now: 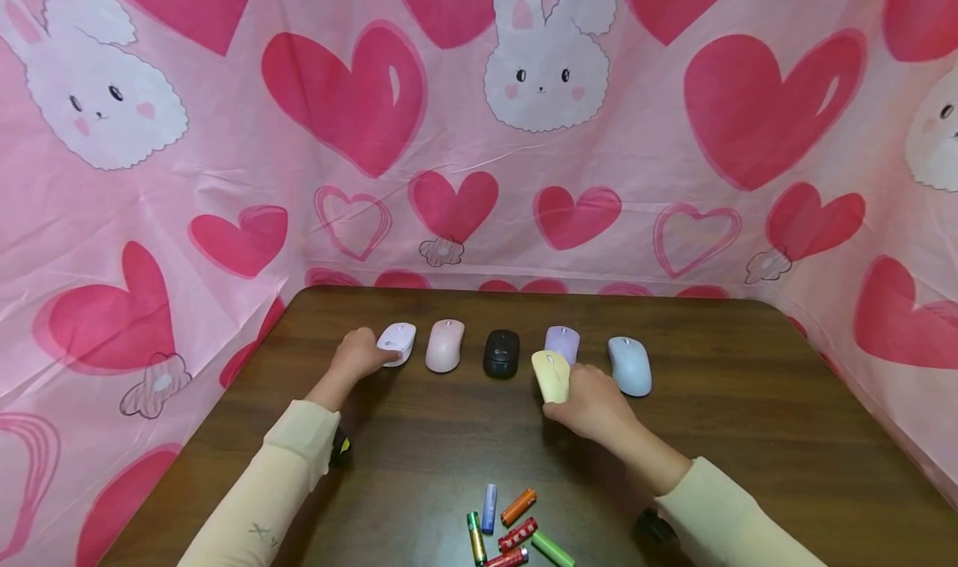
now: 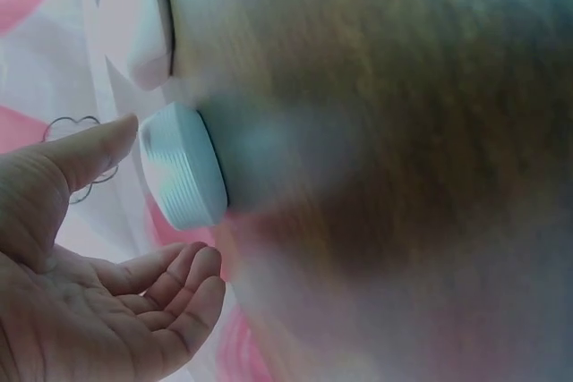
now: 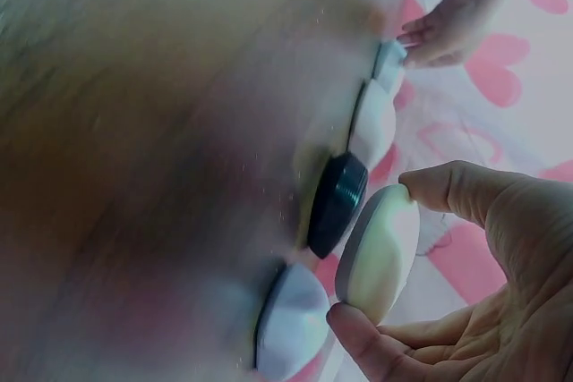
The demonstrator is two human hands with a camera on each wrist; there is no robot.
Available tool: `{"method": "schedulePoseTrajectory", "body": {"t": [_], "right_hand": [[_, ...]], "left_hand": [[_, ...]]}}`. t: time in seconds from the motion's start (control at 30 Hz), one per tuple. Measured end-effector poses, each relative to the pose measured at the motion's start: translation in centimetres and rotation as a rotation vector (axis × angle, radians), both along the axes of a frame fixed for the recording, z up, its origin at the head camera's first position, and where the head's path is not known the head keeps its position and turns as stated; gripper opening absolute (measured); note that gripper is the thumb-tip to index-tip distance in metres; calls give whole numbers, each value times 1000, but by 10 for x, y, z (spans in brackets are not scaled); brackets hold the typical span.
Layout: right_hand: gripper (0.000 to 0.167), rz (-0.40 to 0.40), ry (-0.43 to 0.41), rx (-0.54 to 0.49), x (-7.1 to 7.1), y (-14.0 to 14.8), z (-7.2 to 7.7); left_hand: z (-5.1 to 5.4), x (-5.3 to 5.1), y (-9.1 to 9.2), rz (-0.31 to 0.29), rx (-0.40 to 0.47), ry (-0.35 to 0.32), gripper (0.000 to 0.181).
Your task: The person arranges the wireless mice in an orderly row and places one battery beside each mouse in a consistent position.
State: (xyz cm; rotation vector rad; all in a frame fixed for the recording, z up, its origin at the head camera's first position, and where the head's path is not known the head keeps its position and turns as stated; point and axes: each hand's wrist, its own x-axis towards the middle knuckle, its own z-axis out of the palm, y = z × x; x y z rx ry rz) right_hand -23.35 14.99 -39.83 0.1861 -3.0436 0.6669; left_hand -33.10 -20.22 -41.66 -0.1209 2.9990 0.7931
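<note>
My right hand (image 1: 591,401) pinches a yellow computer mouse (image 1: 551,374) by its sides, between thumb and fingers. In the right wrist view, the yellow mouse (image 3: 385,252) is held up off the table. At the left end of the row, my left hand (image 1: 356,356) is beside a white mouse (image 1: 397,342). The left wrist view has the thumb close to the ribbed end of that white mouse (image 2: 183,167), with the other fingers loosely bent and apart from it. Behind the yellow mouse sits a purple mouse (image 1: 563,341), partly covered.
Also in the row are a pink mouse (image 1: 445,347), a black mouse (image 1: 501,354) and a light blue mouse (image 1: 630,367). Several loose batteries (image 1: 518,534) lie near the front of the brown wooden table (image 1: 748,434). A pink heart-and-rabbit cloth (image 1: 629,160) hangs around the table.
</note>
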Motion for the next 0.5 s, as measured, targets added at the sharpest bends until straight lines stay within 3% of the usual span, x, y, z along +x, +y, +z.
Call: {"method": "schedulePoseTrajectory", "body": {"t": [0.23,0.5], "right_hand": [[36,24,53,-12,-3,15,0],[33,14,84,-8,-2,31,2]], "left_hand": [[2,4,1,-36,-22,94,48],[7,11,8,-29,-29,144,63]]}}
